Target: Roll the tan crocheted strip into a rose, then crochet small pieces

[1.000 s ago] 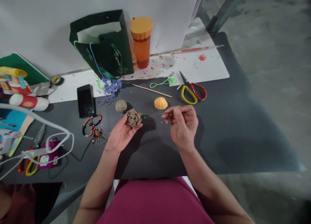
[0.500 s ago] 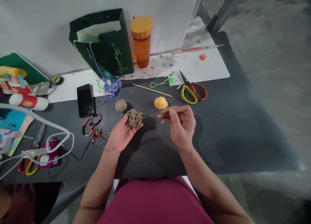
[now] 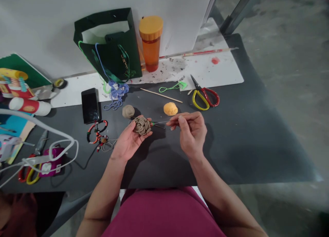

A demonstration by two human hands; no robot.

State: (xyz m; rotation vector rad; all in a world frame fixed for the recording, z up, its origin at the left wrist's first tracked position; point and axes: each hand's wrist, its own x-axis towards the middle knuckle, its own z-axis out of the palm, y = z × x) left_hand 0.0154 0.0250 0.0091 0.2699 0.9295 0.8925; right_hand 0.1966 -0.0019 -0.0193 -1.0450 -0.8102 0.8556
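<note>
My left hand (image 3: 125,141) holds a grey-brown crocheted flower (image 3: 142,126), its fingers under and around it and its spiral petals facing up. A small green piece (image 3: 152,124) and a thin dark rod sit at the flower's right edge. From there a thin pale strand (image 3: 161,122) runs taut to my right hand (image 3: 191,131), whose thumb and fingers are pinched on its end. Just behind the flower lies a ball of beige yarn (image 3: 128,111). An orange yarn ball (image 3: 170,109) rests beyond my right fingertips.
Scissors (image 3: 205,97), a thin wooden stick (image 3: 161,95) and green yarn (image 3: 173,87) lie farther back. A dark green bag (image 3: 110,55) and an orange bottle (image 3: 151,45) stand by the wall. To the left are a phone (image 3: 90,105), beads (image 3: 97,136) and white cables (image 3: 61,136).
</note>
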